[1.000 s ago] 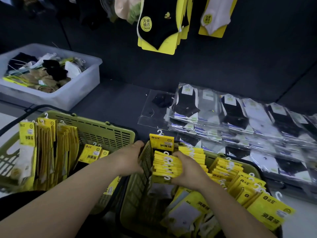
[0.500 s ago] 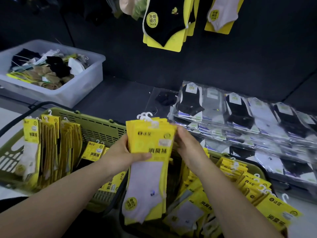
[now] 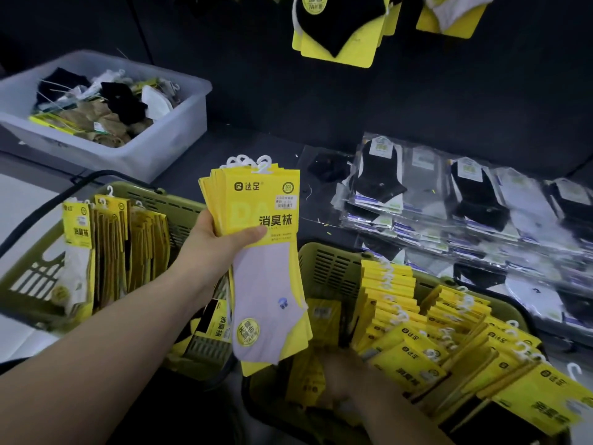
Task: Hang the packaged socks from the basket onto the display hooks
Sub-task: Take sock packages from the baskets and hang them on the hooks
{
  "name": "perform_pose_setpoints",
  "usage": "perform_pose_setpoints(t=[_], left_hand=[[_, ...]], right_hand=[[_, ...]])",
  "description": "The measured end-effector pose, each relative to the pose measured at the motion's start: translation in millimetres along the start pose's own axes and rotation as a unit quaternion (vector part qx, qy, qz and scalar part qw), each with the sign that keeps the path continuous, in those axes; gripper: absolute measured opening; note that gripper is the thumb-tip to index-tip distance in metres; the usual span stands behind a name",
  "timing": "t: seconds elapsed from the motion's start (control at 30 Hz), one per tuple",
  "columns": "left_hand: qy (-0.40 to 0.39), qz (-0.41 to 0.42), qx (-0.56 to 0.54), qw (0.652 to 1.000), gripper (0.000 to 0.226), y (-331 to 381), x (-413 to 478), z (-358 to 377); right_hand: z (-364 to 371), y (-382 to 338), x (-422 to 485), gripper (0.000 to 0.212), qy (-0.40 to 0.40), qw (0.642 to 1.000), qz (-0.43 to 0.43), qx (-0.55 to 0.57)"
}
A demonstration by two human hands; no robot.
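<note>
My left hand (image 3: 221, 239) grips a stack of yellow-carded sock packs (image 3: 263, 252) upright above the baskets, thumb across the front card; white plastic hooks stick up at the top. My right hand (image 3: 349, 380) reaches down into the right green basket (image 3: 324, 268), blurred among the yellow packs (image 3: 417, 345) there; whether its fingers hold a pack I cannot tell. Sock packs hang from display hooks on the dark wall (image 3: 337, 30) at the top.
A second green basket (image 3: 179, 207) at left holds more upright yellow packs. A white plastic bin (image 3: 179, 123) of loose socks sits behind it. Clear-bagged black and white socks (image 3: 465, 207) lie in rows on the dark shelf at right.
The stack came up out of the right basket. My right hand let go of it and dropped back into the basket; my left hand now holds the stack alone, higher up.
</note>
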State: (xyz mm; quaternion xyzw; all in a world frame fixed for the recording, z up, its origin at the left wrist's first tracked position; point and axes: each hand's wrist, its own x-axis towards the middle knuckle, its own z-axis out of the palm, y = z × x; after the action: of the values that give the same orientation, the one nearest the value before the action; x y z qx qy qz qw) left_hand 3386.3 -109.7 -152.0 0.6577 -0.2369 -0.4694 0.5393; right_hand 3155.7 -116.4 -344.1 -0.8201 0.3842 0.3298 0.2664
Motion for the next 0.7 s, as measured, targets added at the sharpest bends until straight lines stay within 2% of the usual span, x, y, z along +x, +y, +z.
perform_pose_setpoints(t=[0.23, 0.3, 0.37, 0.43, 0.53, 0.63, 0.7], left_hand=[[-0.008, 0.015, 0.027, 0.999, 0.055, -2, 3, 3], [-0.012, 0.022, 0.032, 0.999, 0.053, -2, 5, 5], [-0.016, 0.029, 0.040, 0.999, 0.054, 0, 4, 8], [-0.019, 0.036, 0.045, 0.998, 0.054, 3, 3, 12], [-0.016, 0.054, 0.048, 0.997, 0.050, 6, 1, 16], [-0.014, 0.078, 0.055, 0.995, 0.050, 10, -2, 21], [-0.025, 0.095, 0.070, 0.993, 0.051, 13, -4, 27]], right_hand=[[32, -7, 7, 0.054, 0.019, 0.995, -0.033, -0.094], [24, -7, 4, 0.042, 0.033, 0.997, -0.045, -0.052], [13, -4, -6, 0.035, 0.091, 0.990, -0.046, 0.096], [-10, 5, -23, 0.030, 0.162, 0.953, -0.044, 0.254], [-63, 33, -63, 0.014, 0.230, 0.859, -0.063, 0.454], [-113, 58, -111, 0.012, 0.268, 0.793, -0.096, 0.538], [-138, 66, -139, 0.012, 0.334, 0.728, -0.102, 0.589]])
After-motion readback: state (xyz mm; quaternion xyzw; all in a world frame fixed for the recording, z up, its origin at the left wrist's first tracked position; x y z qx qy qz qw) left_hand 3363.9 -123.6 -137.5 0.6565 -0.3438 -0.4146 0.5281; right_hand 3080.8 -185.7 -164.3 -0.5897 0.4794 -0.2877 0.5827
